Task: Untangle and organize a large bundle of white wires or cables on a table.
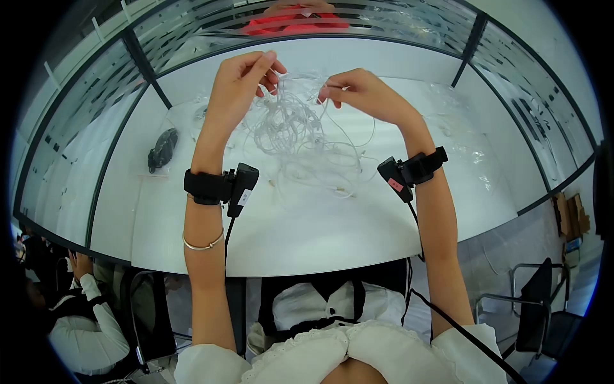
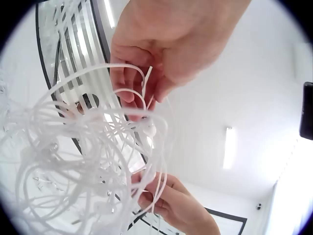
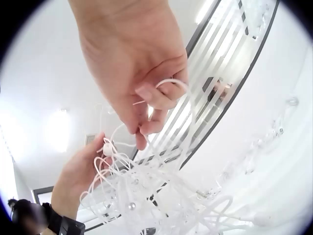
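Note:
A tangle of thin white cables [image 1: 288, 125] hangs between the two hands above the far part of the white table. Bulb-shaped white ends like earbuds [image 2: 149, 128] show among the strands in the left wrist view. My left hand [image 1: 240, 83], fingers curled, holds strands at the tangle's upper left. On the other side my right hand [image 1: 364, 96] pinches a cable between thumb and fingers, and a loop [image 3: 186, 105] of it arcs past the fingers in the right wrist view. Lower loops with small metal-tipped plugs [image 1: 342, 191] lie on the table.
The white table [image 1: 307, 237] is bordered by low white partitions with striped glass. A dark bundle in clear plastic [image 1: 163, 150] lies at the left. Clear plastic bags [image 1: 470, 141] lie at the right. Another person [image 1: 89, 326] sits at lower left; a black chair [image 1: 537, 307] stands at right.

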`<state>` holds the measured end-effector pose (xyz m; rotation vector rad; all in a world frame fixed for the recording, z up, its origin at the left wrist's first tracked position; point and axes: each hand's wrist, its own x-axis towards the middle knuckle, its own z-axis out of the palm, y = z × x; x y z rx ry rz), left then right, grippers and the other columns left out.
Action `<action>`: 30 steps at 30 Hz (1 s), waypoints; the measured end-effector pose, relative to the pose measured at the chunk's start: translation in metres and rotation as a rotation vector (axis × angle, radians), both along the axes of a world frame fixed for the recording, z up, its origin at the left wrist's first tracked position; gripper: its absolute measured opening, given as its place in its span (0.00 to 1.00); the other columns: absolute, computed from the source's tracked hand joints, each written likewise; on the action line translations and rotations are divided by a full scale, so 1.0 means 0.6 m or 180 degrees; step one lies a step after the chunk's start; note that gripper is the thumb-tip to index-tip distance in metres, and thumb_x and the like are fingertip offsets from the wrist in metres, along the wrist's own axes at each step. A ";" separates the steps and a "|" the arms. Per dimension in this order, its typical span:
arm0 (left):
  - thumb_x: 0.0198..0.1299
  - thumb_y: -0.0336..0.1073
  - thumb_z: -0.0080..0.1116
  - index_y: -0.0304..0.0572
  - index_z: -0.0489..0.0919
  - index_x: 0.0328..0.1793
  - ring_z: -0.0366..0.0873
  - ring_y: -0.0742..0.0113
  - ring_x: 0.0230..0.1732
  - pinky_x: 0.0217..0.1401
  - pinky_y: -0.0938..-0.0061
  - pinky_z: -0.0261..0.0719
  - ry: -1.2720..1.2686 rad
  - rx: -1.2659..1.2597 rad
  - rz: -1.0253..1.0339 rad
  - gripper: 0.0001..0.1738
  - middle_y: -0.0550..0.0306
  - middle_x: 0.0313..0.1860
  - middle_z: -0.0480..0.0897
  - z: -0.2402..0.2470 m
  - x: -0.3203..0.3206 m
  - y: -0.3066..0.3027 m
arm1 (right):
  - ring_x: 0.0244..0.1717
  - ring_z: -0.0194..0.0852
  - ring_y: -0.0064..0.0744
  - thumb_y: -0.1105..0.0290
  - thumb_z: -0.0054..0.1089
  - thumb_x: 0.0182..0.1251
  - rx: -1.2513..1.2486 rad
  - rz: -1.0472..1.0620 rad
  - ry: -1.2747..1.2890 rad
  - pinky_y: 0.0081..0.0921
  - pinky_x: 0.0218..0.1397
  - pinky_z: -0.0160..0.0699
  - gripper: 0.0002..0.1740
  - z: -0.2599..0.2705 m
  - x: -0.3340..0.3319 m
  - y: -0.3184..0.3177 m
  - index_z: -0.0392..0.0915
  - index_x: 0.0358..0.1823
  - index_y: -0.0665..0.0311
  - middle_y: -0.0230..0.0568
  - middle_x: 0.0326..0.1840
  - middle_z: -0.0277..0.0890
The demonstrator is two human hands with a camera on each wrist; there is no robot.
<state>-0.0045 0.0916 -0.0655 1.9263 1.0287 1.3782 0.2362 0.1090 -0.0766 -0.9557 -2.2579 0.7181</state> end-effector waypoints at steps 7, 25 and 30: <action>0.68 0.47 0.52 0.33 0.83 0.35 0.83 0.71 0.27 0.30 0.82 0.74 -0.0085 -0.0481 0.0016 0.22 0.56 0.27 0.83 -0.010 -0.014 0.012 | 0.33 0.72 0.22 0.57 0.55 0.69 0.0279 0.0396 0.0975 0.19 0.42 0.67 0.16 0.014 0.006 -0.003 0.83 0.36 0.63 0.28 0.26 0.74; 0.60 0.33 0.60 0.27 0.81 0.46 0.85 0.67 0.38 0.43 0.80 0.81 0.0037 -0.0768 -0.0700 0.14 0.51 0.37 0.84 -0.020 0.008 0.004 | 0.32 0.74 0.36 0.57 0.65 0.58 0.0744 -0.0402 0.0139 0.30 0.37 0.72 0.16 -0.013 -0.044 -0.017 0.83 0.42 0.59 0.38 0.35 0.82; 0.51 0.31 0.65 0.30 0.80 0.48 0.81 0.70 0.36 0.41 0.77 0.78 0.0469 -0.0769 -0.0821 0.18 0.54 0.34 0.82 -0.028 0.001 0.011 | 0.23 0.58 0.25 0.59 0.66 0.60 0.0890 -0.0384 0.0350 0.23 0.28 0.60 0.14 -0.022 -0.047 -0.007 0.83 0.41 0.60 0.31 0.32 0.80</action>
